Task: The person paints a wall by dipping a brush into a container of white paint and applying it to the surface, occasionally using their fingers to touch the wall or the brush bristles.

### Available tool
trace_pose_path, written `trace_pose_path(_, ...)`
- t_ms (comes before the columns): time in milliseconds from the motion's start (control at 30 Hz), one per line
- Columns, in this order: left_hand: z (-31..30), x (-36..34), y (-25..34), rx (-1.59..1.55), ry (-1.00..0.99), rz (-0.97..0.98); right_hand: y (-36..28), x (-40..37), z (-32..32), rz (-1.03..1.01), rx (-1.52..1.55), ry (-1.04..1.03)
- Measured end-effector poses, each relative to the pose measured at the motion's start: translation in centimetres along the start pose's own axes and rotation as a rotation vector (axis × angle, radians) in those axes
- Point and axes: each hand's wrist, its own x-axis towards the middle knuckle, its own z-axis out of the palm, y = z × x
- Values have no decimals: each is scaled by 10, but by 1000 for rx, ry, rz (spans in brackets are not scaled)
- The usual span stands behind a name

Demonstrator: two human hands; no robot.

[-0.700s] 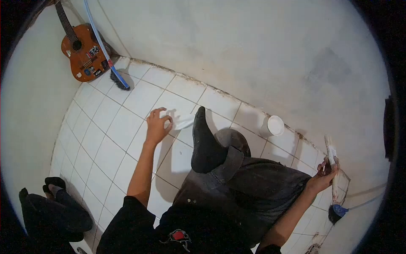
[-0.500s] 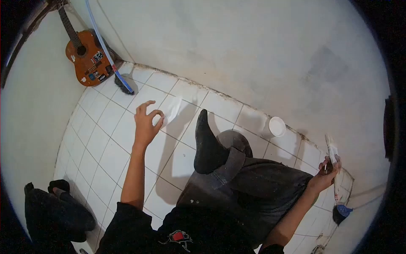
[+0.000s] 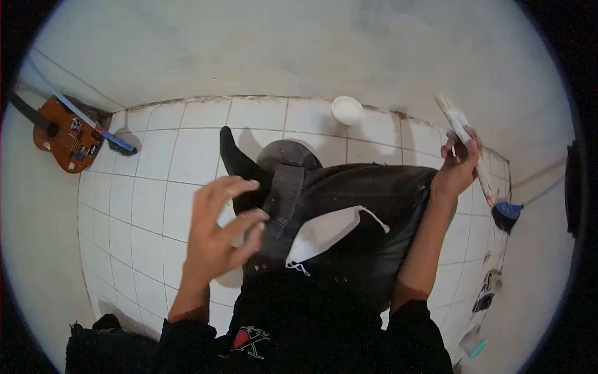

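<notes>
A white face mask (image 3: pixel 325 235) with thin ear loops lies across the dark trousers on the lap. My left hand (image 3: pixel 218 234) is raised to the left of it, over the bent leg, its fingers apart and slightly blurred, with nothing between them. On the right, my right hand (image 3: pixel 460 163) is closed around a long pale stick-like object (image 3: pixel 456 118), whose upper end looks whitish. Something dark also shows between its fingers, too small to name.
A white round container (image 3: pixel 347 110) stands on the tiled floor by the wall. The guitar (image 3: pixel 65 134) and blue broom (image 3: pixel 121 143) lean in the left corner. A blue brush head (image 3: pixel 506 215) is at the right wall; dark cloth (image 3: pixel 106 349) lies lower left.
The view has shifted right. The white mask, blurred near the left hand before, now rests on the lap. My left hand has moved nearer the body, and its fingers have spread from a pinch.
</notes>
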Motion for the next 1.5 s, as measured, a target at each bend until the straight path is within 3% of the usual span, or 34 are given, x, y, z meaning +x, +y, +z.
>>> trace_pose_path(200, 11, -4, 5, 6, -6, -48, -1, 1, -1, -2, 19, -8)
trace_pose_path(433, 77, -25, 27, -198, -102, -135, -2, 3, 0, 19, 65, 18)
trace_pose_path(633, 108, -17, 45, -44, -103, -88, -7, 1, 1, 12, 52, 28)
trace_pose_path(867, 91, -11, 46, -96, -109, -80, -7, 2, -3, -9, 84, 7)
trace_pose_path(933, 75, -6, 53, -248, -192, -97, -8, 4, -4, 5, 77, -32)
trace_pose_path(1000, 61, 4, 61, -296, -355, 12, -8, 6, -2, 20, 74, -12)
trace_pose_path(1133, 49, 33, 52, -516, -363, 88, -20, 11, 14, 12, -62, -126)
trace_pose_path(1233, 61, 84, 7, -557, -145, 67, -27, 34, 37, -15, -287, -421)
trace_pose_path(1267, 71, 108, -13, -544, -67, 64, -24, 43, 47, -23, -286, -421)
trace_pose_path(1333, 95, 159, -51, -595, 1, -29, -17, 57, 69, -70, -587, -668)
trace_pose_path(1400, 119, 202, -68, -768, 76, -219, -5, 61, 89, -116, -728, -747)
trace_pose_path(1433, 133, 213, -78, -774, 89, -211, 6, 65, 99, -138, -869, -831)
trace_pose_path(1500, 164, 231, -100, -775, 178, -346, 31, 62, 105, -128, -861, -837)
